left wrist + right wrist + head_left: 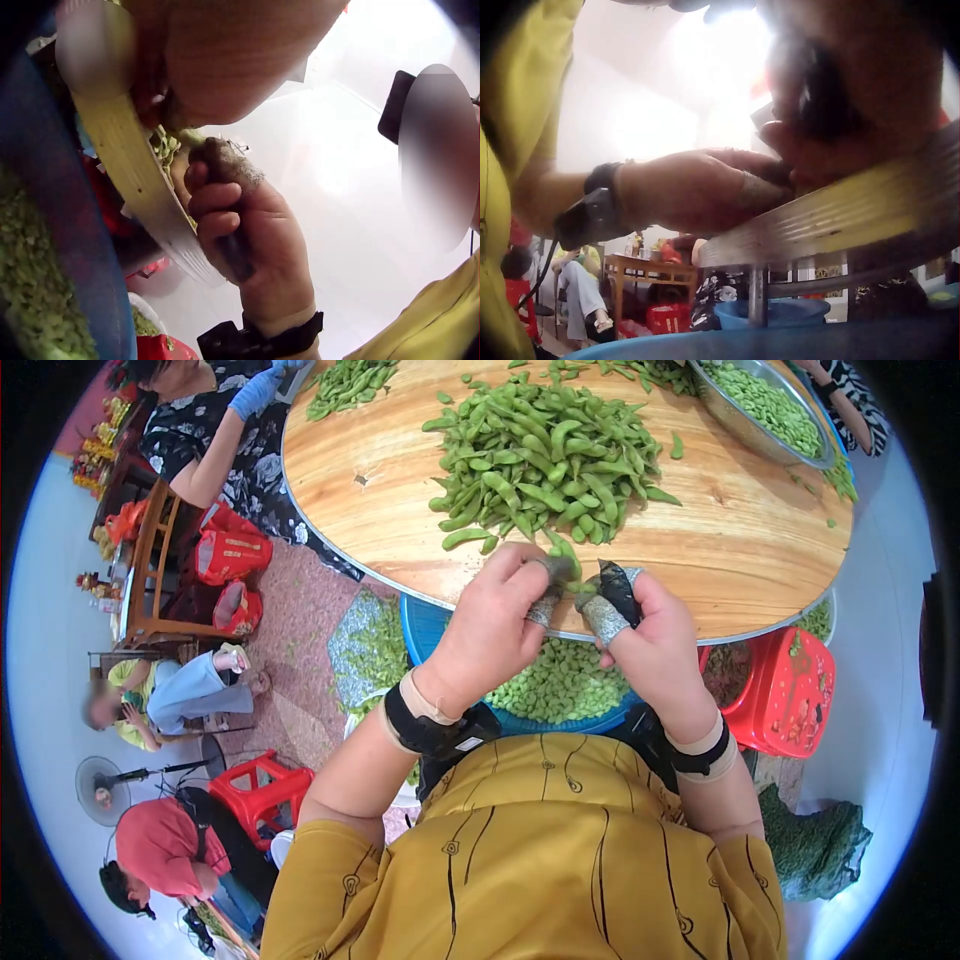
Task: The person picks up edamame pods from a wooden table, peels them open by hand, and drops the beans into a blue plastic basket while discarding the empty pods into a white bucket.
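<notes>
The left hand [500, 610] and the right hand [655, 635], fingers curled (some wrapped in grey tape [604, 618]), pinch a green pod [563, 550] between them at the near edge of the wooden table [750, 575]. A heap of pods [550, 460] lies just beyond, and shelled beans [560, 685] fill a blue basin [424, 628] below.

On the table [380, 510] we see a pod heap [550, 455] before the left hand [490, 615] and right hand [655, 645], which meet at the near edge. Behind it, rightward, a bowl [738, 425] holds beans [768, 408]. Below the edge we find a tub [425, 628] of beans; right of it, partly hidden, perhaps a box [790, 695]. A stool [243, 778] stands far left.
</notes>
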Action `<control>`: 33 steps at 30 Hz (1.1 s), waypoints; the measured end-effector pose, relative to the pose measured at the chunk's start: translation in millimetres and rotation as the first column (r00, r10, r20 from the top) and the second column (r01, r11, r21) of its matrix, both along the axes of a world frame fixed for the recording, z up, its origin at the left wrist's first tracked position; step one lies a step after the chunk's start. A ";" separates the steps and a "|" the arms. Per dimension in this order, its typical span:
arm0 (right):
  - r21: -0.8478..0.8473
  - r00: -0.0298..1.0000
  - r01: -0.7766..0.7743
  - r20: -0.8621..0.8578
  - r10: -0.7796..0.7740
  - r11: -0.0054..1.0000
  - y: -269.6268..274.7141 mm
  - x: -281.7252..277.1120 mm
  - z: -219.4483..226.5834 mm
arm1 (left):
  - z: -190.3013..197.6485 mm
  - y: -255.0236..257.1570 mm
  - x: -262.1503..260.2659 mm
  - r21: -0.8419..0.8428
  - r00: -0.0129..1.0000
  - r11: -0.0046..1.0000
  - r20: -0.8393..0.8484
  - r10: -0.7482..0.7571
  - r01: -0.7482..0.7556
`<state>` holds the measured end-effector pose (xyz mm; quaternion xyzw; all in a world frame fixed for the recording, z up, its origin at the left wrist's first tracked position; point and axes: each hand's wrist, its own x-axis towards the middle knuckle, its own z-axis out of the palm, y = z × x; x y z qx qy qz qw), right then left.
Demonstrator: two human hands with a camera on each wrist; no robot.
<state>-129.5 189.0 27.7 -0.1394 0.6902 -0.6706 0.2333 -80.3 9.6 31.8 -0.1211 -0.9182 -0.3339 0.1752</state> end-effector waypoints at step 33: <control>0.062 0.963 -0.265 0.060 0.261 0.962 24.9 39.1 5.4 | 5.2 24.6 61.6 -0.097 0.966 0.992 0.236 0.101 -0.080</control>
